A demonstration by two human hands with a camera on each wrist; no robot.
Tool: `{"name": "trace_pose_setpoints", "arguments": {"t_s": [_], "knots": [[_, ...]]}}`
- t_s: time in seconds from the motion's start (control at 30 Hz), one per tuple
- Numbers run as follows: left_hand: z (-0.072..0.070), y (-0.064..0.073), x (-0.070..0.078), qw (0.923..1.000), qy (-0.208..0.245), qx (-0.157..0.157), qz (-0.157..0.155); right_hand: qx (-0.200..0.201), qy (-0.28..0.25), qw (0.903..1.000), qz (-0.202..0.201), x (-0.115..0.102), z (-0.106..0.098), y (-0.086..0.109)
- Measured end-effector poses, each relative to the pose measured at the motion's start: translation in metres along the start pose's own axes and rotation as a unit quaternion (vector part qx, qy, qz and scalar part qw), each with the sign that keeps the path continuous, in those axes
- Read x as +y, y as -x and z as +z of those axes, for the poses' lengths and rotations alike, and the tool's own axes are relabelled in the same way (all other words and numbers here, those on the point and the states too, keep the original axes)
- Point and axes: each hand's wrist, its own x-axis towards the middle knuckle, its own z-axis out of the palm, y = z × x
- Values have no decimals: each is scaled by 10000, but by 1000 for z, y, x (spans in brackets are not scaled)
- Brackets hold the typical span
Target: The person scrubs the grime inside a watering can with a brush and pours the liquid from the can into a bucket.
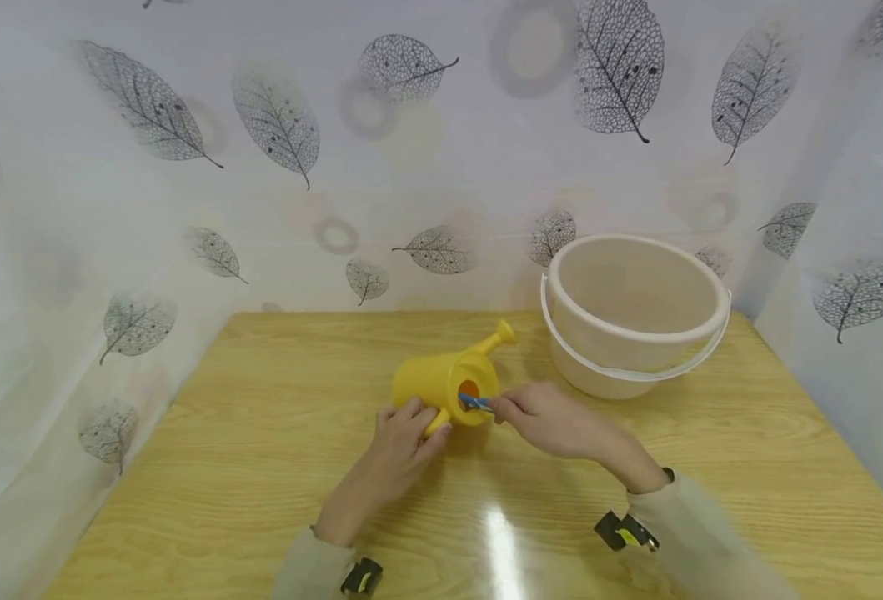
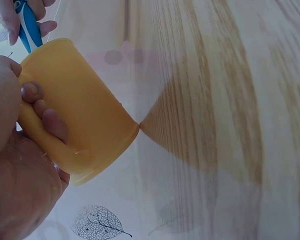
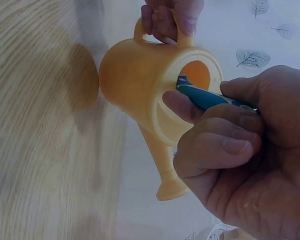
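Note:
A yellow watering can (image 1: 429,379) is tipped on its side, its round top opening turned to the right and its spout (image 1: 495,337) pointing up and away. My left hand (image 1: 403,442) grips the can by its handle (image 2: 45,132), fingers wrapped through the loop. In the left wrist view the can's bottom edge comes right down to the tabletop. My right hand (image 1: 554,421) holds a blue-and-white toothbrush (image 3: 207,97) by its handle, between thumb and fingers. The brush's front end sits at the can's opening (image 3: 197,75), partly inside.
A white bucket (image 1: 632,367) with its handle hanging down in front stands at the back right of the wooden table (image 1: 261,492). Behind the table hangs a pale curtain (image 1: 441,175) with leaf prints. Both wrists wear black straps.

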Motion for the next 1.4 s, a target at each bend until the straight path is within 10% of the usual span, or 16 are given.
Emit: {"name": "trace_pose_setpoints", "arguments": {"t_s": [1.4], "knots": [[0, 1, 1, 9994, 190, -75, -275, 48, 161, 9999, 1, -4, -3, 3]]}}
